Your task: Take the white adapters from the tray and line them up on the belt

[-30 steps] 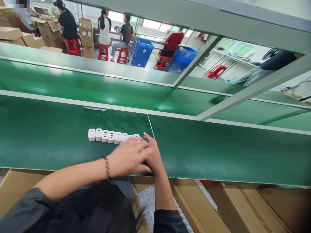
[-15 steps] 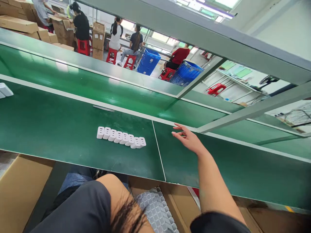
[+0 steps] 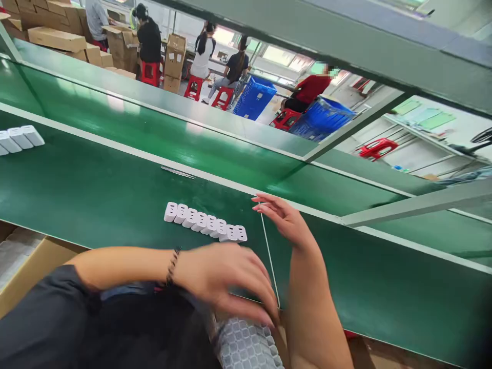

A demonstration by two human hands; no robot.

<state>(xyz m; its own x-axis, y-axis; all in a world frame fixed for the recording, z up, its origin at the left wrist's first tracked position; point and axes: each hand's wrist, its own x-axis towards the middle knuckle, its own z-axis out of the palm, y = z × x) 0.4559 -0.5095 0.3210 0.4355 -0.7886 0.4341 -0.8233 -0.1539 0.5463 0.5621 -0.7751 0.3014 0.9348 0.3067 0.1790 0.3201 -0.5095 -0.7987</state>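
A row of several white charger blocks (image 3: 206, 222) with dark port slots stands on the green bench. My left hand (image 3: 228, 277), a dark beaded bracelet at its wrist, hovers in front of the row at the bench's near edge. Its fingers bend downward, thumb apart, slightly smeared by motion, with nothing seen in them. Below it is a grey honeycomb-patterned packing piece (image 3: 249, 343) in a cardboard box. To the right of the row, my right hand (image 3: 282, 218) is over the bench near the white seam, fingers stretched out and holding nothing.
More white blocks (image 3: 20, 139) lie at the far left. Thin metal tweezers (image 3: 177, 172) lie beside the bench's rear rail (image 3: 126, 148). A grey frame post (image 3: 357, 125) rises behind. Beyond, several people sit on red stools near blue bins (image 3: 253, 97) and cardboard boxes (image 3: 57, 40).
My left hand has come into view from the lower left and reaches over the bench's near edge. My right hand has shifted left towards the row. The view has turned slightly left.
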